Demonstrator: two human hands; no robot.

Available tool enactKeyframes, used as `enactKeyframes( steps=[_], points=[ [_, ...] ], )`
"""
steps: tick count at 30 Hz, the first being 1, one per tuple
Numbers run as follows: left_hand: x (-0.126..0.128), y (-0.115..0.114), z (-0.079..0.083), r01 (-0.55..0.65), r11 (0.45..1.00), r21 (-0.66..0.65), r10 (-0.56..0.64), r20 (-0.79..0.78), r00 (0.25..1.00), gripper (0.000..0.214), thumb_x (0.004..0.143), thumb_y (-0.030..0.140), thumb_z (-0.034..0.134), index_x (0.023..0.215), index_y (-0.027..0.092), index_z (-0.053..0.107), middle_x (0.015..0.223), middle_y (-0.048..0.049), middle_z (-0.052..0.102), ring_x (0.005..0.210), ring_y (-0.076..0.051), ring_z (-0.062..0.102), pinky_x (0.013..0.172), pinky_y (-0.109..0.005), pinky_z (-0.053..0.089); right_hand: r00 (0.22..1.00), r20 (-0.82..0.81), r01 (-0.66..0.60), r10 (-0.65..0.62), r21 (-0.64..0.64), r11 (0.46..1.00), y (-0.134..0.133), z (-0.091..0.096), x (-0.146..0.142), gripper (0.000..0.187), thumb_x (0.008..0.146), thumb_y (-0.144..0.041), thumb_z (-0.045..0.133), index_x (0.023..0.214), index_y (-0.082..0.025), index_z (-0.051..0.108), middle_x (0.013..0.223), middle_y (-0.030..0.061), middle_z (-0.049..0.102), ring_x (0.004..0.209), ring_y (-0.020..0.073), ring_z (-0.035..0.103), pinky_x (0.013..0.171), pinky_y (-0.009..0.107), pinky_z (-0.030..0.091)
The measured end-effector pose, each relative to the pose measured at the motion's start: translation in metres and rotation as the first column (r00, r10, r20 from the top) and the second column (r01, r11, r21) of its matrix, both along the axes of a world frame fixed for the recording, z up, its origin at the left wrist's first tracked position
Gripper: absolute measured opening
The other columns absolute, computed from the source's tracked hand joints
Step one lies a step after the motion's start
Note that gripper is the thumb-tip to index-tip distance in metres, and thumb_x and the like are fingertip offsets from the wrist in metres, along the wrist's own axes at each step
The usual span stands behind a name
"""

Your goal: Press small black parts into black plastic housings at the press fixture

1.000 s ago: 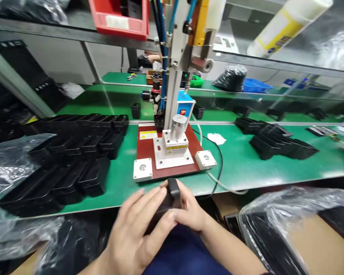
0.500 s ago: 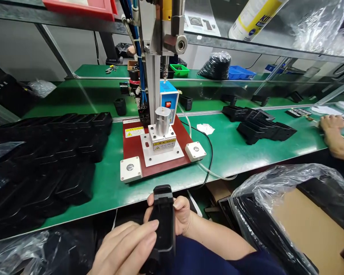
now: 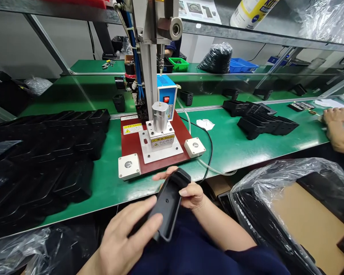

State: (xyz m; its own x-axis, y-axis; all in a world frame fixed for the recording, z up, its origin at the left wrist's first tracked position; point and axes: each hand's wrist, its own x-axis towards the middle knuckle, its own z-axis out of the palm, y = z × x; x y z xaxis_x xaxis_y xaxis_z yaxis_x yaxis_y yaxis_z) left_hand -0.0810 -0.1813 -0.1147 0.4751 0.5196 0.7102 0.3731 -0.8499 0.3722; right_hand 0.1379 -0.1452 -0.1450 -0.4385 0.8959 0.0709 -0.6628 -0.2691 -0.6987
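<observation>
A long black plastic housing (image 3: pixel 167 204), hollow like a tray with a small hole in its floor, is held tilted in front of my body, below the bench edge. My left hand (image 3: pixel 129 231) grips its lower left side between thumb and fingers. Around the upper end wraps my right hand (image 3: pixel 191 194), thumb on the near rim and fingers behind, partly hidden. Just beyond stands a press machine with a metal fixture (image 3: pixel 160 118) on a red base plate (image 3: pixel 126 147). White button boxes (image 3: pixel 129 167) sit at the base's front corners.
Many black housings (image 3: pixel 74 181) are piled on the left of the green bench, with several more (image 3: pixel 266 122) at the right. A plastic-lined carton (image 3: pixel 306 217) stands low right. Another person's hand (image 3: pixel 336 116) rests at the far right. A shelf (image 3: pixel 206 30) crosses above.
The housing has swung from near upright to leaning up and right, its hollow side now turned more to view. My right hand has shifted slightly right and up with it.
</observation>
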Motion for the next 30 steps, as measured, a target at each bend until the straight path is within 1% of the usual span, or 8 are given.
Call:
enactKeyframes(
  steps=[3,7,9,12,15,18,24,30],
  points=[
    [0.001,0.003,-0.008,0.024,0.897,-0.442,0.062,0.178,0.982,0.053,0.093,0.014,0.048,0.144,0.029,0.043,0.129,-0.0113,0.063,0.11,-0.023,0.066,0.088,-0.032,0.06,0.972,0.162,0.14,-0.172,0.195,0.971,0.003,0.01,0.013,0.051,0.071,-0.038,0.079,0.109,-0.022,0.049,0.132,0.015,0.053,0.103,0.0269,0.059,0.084,0.039,0.047],
    [0.009,0.011,-0.007,0.483,0.261,-0.836,0.155,0.53,0.834,0.056,0.1,0.053,0.02,0.131,0.023,0.055,0.106,-0.0161,0.07,0.076,-0.022,0.072,0.058,-0.032,0.062,0.808,0.389,0.133,-0.441,0.61,0.781,0.003,0.025,0.024,0.029,0.088,-0.028,0.069,0.112,-0.023,0.053,0.137,0.0141,0.049,0.128,0.0281,0.045,0.105,0.047,0.035],
    [0.014,0.018,-0.001,0.556,0.144,-0.818,0.261,0.574,0.777,0.065,0.096,0.063,0.023,0.111,0.016,0.066,0.093,-0.0167,0.071,0.059,-0.018,0.065,0.047,-0.027,0.055,0.727,0.461,0.036,-0.508,0.714,0.7,0.0,0.031,0.027,0.021,0.092,-0.022,0.064,0.112,-0.023,0.056,0.143,0.0135,0.043,0.135,0.0281,0.037,0.109,0.048,0.03],
    [0.017,0.028,0.005,0.44,0.278,-0.854,0.341,0.516,0.785,0.051,0.097,0.054,0.036,0.102,0.014,0.068,0.072,-0.0094,0.067,0.05,-0.012,0.054,0.044,-0.022,0.048,0.764,0.533,-0.046,-0.363,0.606,0.794,-0.006,0.038,0.029,0.052,0.091,-0.033,0.072,0.137,-0.028,0.047,0.155,0.0113,0.024,0.134,0.0291,0.037,0.105,0.045,0.039],
    [0.014,0.035,0.005,0.251,0.636,-0.729,0.12,0.416,0.902,0.034,0.097,0.042,0.044,0.117,0.022,0.065,0.084,-0.0072,0.069,0.073,-0.017,0.065,0.065,-0.027,0.056,0.871,0.457,-0.022,-0.183,0.408,0.913,-0.011,0.039,0.03,0.09,0.082,-0.05,0.08,0.151,-0.035,0.025,0.156,0.0109,0.021,0.122,0.028,0.049,0.093,0.04,0.05],
    [0.014,0.047,0.012,0.159,0.881,-0.446,-0.051,0.244,0.968,0.031,0.095,0.037,0.048,0.123,0.027,0.059,0.115,-0.0081,0.066,0.103,-0.022,0.065,0.086,-0.03,0.055,0.79,0.484,0.111,-0.377,0.49,0.864,-0.006,0.043,0.031,0.068,0.087,-0.038,0.078,0.144,-0.032,0.04,0.137,0.0095,0.047,0.116,0.0252,0.053,0.099,0.039,0.046],
    [0.038,0.116,0.06,0.097,0.913,-0.397,0.044,0.331,0.942,0.039,0.093,0.05,0.053,0.122,0.024,0.052,0.116,-0.0067,0.061,0.104,-0.021,0.061,0.088,-0.029,0.051,0.584,0.276,0.152,-0.763,0.887,0.436,0.053,0.09,0.034,0.05,0.087,-0.036,0.077,0.13,-0.03,0.053,0.127,0.0073,0.055,0.12,0.0279,0.051,0.104,0.043,0.044],
    [0.061,0.215,0.086,0.361,0.817,-0.449,-0.047,0.573,0.818,0.045,0.091,0.057,0.053,0.12,0.023,0.056,0.116,-0.0062,0.061,0.108,-0.021,0.057,0.098,-0.034,0.042,0.418,0.147,0.324,-0.897,0.898,0.298,0.125,0.115,0.021,0.028,0.091,-0.035,0.067,0.116,-0.025,0.059,0.116,0.006,0.059,0.109,0.0243,0.057,0.1,0.04,0.045]
  ],
)
